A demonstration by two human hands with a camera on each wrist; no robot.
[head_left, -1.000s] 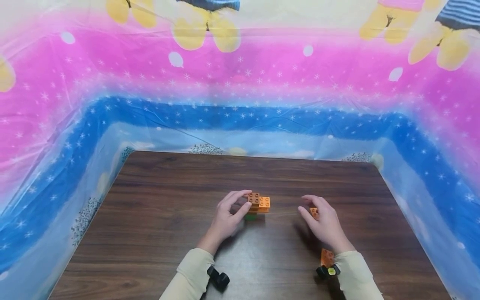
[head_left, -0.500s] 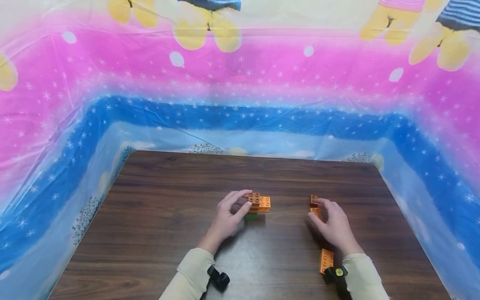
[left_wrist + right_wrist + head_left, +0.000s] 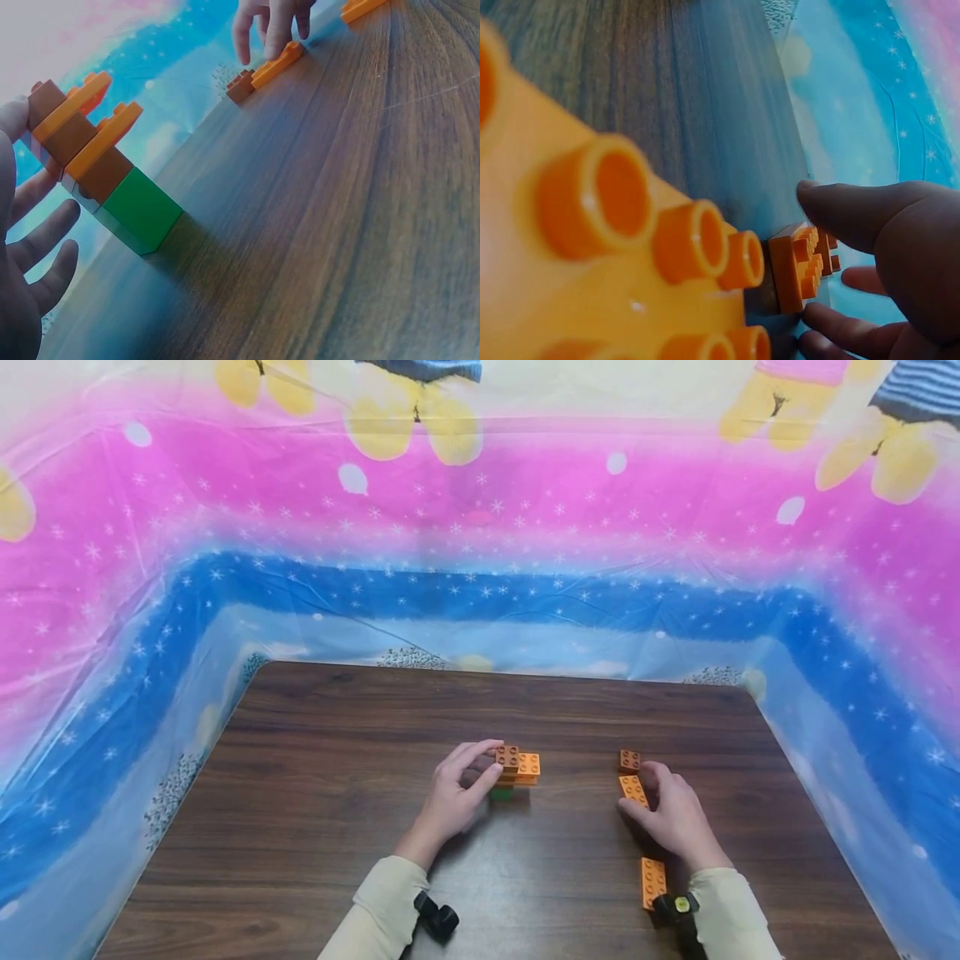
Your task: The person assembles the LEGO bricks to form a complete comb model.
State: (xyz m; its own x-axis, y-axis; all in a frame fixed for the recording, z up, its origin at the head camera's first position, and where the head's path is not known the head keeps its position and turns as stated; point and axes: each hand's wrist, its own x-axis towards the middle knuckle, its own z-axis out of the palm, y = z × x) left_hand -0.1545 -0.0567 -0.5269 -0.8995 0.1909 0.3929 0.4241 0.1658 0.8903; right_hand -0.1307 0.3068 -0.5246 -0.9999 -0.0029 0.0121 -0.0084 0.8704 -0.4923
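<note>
A stepped stack of toy building blocks (image 3: 528, 765) stands upright mid-table, green block (image 3: 142, 211) at the bottom, with brown blocks and orange plates alternating above. My left hand (image 3: 453, 785) holds its top brown block (image 3: 507, 757) between thumb and index finger; the other fingers stick out straight beside the stack. Farther right, my right hand (image 3: 678, 814) has thumb and fingers spread around an orange eight-stud-style block (image 3: 633, 789), fingertips right at its edge. A small brown block (image 3: 629, 760) lies just behind that orange one.
Another orange block (image 3: 653, 883) lies nearer me beside the right wrist, looming large in the right wrist view. The dark wooden table (image 3: 337, 727) is bordered by a patterned pink and blue curtain (image 3: 480, 593) at the back and sides.
My right hand has drawn right and slightly toward me, uncovering the brown block and more of the orange one. My left hand and the stack have stayed in place.
</note>
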